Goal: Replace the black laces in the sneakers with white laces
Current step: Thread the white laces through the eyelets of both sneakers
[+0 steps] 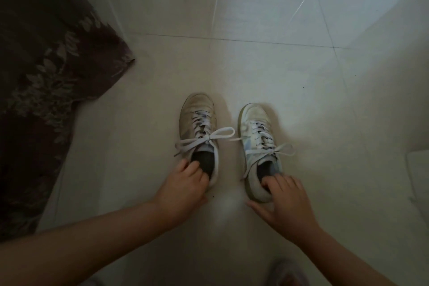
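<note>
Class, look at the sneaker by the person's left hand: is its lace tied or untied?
Tied: the white lace on the left sneaker forms a bow with two loops.

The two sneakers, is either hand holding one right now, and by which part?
Yes: the left hand grips the left sneaker at its heel collar, and the right hand holds the right sneaker at its heel, fingers in the opening.

Pale tiled floor [267, 72], two sneakers [197, 123] side by side, patterned cloth [46, 65]

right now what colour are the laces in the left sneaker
White, tied in a bow on the left sneaker; laces show best in the head view.
</note>
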